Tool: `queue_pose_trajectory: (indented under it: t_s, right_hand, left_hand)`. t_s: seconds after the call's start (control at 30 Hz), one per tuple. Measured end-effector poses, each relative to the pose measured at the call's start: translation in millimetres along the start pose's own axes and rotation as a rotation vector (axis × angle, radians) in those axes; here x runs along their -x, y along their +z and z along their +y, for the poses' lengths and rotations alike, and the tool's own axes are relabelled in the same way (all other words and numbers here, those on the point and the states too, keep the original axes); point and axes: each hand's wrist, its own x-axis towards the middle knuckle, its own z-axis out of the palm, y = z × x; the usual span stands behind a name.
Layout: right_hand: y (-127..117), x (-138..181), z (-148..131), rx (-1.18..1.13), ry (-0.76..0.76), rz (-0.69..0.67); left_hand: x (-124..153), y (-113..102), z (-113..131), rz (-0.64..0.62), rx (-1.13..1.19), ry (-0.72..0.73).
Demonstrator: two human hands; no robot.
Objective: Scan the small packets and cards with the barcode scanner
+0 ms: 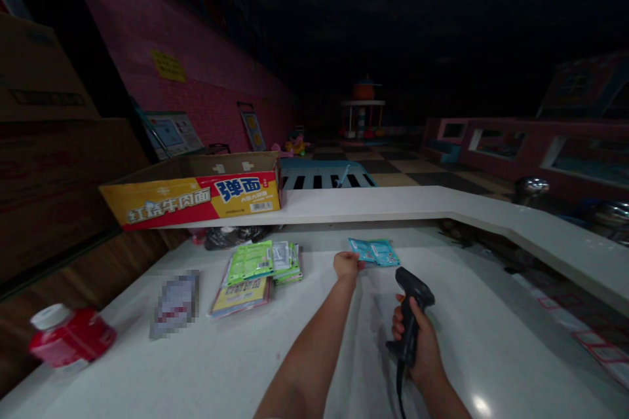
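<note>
My right hand [426,347] is wrapped round the handle of a black barcode scanner [411,311], its cord hanging down toward the bottom of the view. With closed fingers, my left hand [346,264] grips the left edge of a blue packet [374,252] at the back of the white counter [314,314]. The scanner's head is just below and right of this packet. Left of my left hand lies a pile of green packets [255,260], partly on top of a flat yellow packet [242,294].
A red bottle with a white cap [71,337] and a blurred-out flat item [175,304] are on the left. An open yellow-and-red carton [206,195] stands on the raised white ledge [363,205]. Silver domes [531,188] sit beyond the ledge at right.
</note>
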Motion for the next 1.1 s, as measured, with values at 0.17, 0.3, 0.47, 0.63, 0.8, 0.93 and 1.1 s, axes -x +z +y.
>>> queue_pose_trajectory:
  t_s: [0.17,0.3,0.47,0.63,0.8,0.93,1.1]
  right_hand:
    - [3,1,-2,0.009,-0.003,-0.007]
    - [1,2,-2,0.02,0.005,-0.001]
    - [-7,2,-1,0.022,0.021,-0.015]
    - [-12,3,0,0.031,0.028,-0.025]
    - [-16,5,0,0.063,0.022,-0.027]
    - [-18,8,-1,0.085,0.012,-0.035]
    - [-22,8,0,0.098,0.018,-0.03]
  left_hand:
    - [-1,-12,-6,0.07,-0.288,0.073]
    - [10,-23,1,0.121,-0.596,0.192]
    - [33,-51,31,0.083,-0.701,0.397]
    - [50,-107,72,0.105,-0.861,0.594]
    - [61,-172,107,0.303,-1.143,0.681]
    - [70,-207,123,0.575,-1.344,0.503]
    - [73,-223,127,0.668,-1.353,0.267]
